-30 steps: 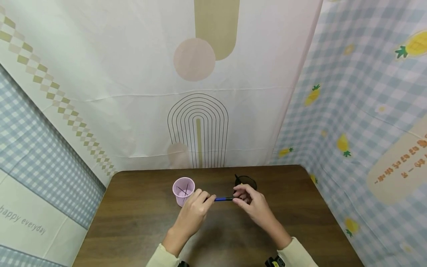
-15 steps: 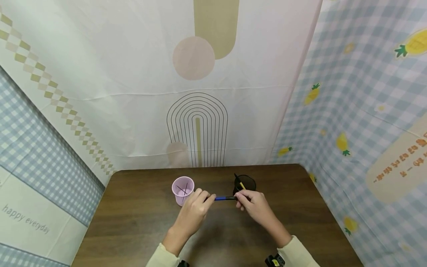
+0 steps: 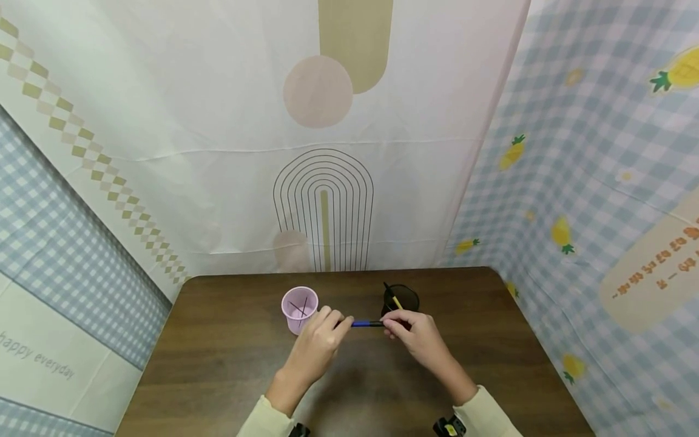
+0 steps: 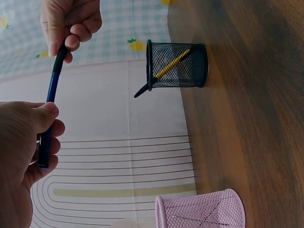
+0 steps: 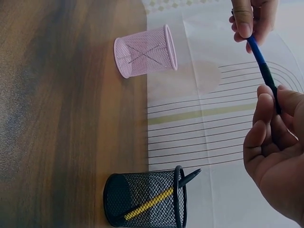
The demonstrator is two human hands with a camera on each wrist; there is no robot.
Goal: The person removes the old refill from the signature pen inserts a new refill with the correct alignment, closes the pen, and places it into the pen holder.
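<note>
A blue pen (image 3: 367,324) with a black end is held level between both hands, above the table. My left hand (image 3: 322,337) grips its blue barrel, the thumb laid along it in the left wrist view. My right hand (image 3: 417,340) pinches the black end (image 5: 269,80) between thumb and fingers. Beyond the right hand stands a black mesh pen holder (image 4: 202,66) with a yellow-and-black pen (image 5: 149,203) leaning in it. A pink mesh pen holder (image 3: 299,292) stands just beyond the left hand, with thin dark crossed lines showing inside.
Both holders stand upright on a brown wooden table (image 3: 229,364). Behind its far edge hangs a white patterned cloth (image 3: 235,182), and blue checked cloth with pineapples (image 3: 546,200) hangs at the right. Dark straps show at both wrists.
My right hand has gone from fingers spread around the pen's black end to pinching it, uncovering the yellow pen behind. My left hand has kept its grip in nearly the same place.
</note>
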